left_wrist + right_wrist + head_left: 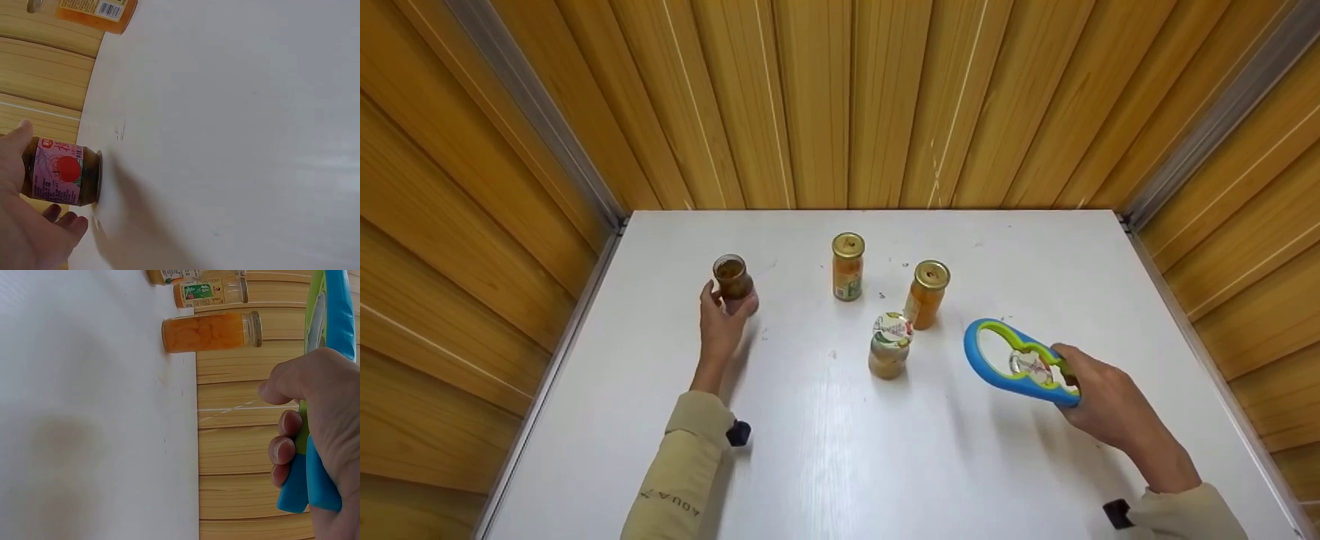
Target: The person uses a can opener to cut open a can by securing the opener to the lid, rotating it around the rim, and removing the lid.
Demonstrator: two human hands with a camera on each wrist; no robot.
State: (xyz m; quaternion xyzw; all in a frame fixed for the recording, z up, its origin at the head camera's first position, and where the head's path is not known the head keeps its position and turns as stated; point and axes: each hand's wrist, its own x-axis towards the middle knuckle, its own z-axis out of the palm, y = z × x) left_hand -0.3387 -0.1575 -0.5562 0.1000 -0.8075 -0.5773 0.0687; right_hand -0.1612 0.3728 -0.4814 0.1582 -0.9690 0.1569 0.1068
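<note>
My left hand (723,330) curls round the lidless jar (735,281) at the left of the counter (825,465); my right hand (1106,397) grips the opener (1020,385), apparently with a lid (1033,367) inside. I judge this the placing step; next calls for a gentle left release.

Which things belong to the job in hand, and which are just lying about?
In the job:
open jar, in the left fingers
blue-green opener, in the right fingers
patterned lid, showing inside the opener

Apparently just standing by, untouched:
farther gold-lidded jar
nearer gold-lidded jar
white-lidded jar
</note>
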